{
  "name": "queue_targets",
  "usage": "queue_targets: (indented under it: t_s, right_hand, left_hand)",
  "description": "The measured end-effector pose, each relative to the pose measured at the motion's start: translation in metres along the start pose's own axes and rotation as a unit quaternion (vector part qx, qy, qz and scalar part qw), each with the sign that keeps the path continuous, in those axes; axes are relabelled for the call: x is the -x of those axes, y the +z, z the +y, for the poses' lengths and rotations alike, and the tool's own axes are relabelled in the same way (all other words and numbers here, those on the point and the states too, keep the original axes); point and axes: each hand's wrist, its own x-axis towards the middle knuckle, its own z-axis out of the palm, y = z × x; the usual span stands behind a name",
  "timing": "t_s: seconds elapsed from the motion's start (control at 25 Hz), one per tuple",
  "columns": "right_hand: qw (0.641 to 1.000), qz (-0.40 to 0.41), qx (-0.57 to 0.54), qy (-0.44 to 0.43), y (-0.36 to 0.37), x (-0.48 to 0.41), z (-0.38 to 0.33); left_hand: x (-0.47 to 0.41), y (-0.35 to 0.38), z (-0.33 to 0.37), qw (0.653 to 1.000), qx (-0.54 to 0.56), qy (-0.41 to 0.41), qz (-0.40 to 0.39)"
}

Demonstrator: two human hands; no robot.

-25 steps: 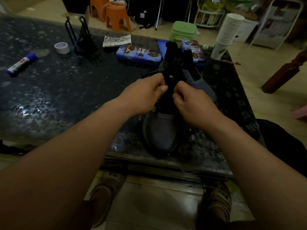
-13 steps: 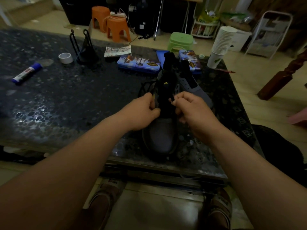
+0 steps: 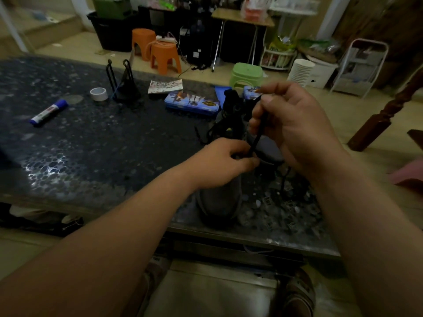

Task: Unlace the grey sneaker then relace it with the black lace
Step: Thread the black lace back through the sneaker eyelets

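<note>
— On the dark table (image 3: 91, 145), where's the grey sneaker (image 3: 219, 197)?
— Toe toward the near edge, left hand (image 3: 219, 165) gripping its middle; right hand (image 3: 295, 126) pinches the black lace (image 3: 258, 136), held taut above it

A person's right hand (image 3: 295, 129) pinches a taut black lace (image 3: 258, 136) raised above a grey sneaker (image 3: 219, 197) standing on a dark speckled table (image 3: 91, 145), while the left hand (image 3: 219, 165) pinches the lace's lower end at the shoe.
</note>
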Motion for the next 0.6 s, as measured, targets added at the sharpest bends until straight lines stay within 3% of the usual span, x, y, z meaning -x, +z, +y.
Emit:
queue_targets:
  t_s: [0.08, 0.16, 0.24, 0.4, 0.52, 0.6]
  right_hand:
    - [0.998, 0.028, -0.055, 0.014, -0.004, -0.001, -0.011]
    - [0.989, 0.080, -0.118, 0.042, -0.019, 0.001, -0.004]
    - [0.973, 0.141, -0.163, 0.084, -0.036, 0.006, 0.015]
    - [0.945, 0.228, -0.188, 0.144, -0.052, 0.012, 0.052]
    - [0.942, 0.255, -0.161, 0.145, -0.053, 0.008, 0.061]
    - [0.943, 0.262, -0.150, 0.143, -0.052, 0.006, 0.064]
  left_hand:
    - [0.007, -0.010, 0.016, 0.991, 0.136, -0.004, 0.014]
    - [0.020, -0.029, 0.019, 0.963, 0.256, -0.012, 0.086]
    - [0.035, -0.047, 0.007, 0.942, 0.307, -0.045, 0.132]
    - [0.058, -0.060, -0.037, 0.937, 0.264, -0.130, 0.191]
    - [0.061, -0.070, -0.059, 0.940, 0.181, -0.184, 0.224]
    - [0.059, -0.073, -0.075, 0.943, 0.071, -0.253, 0.204]
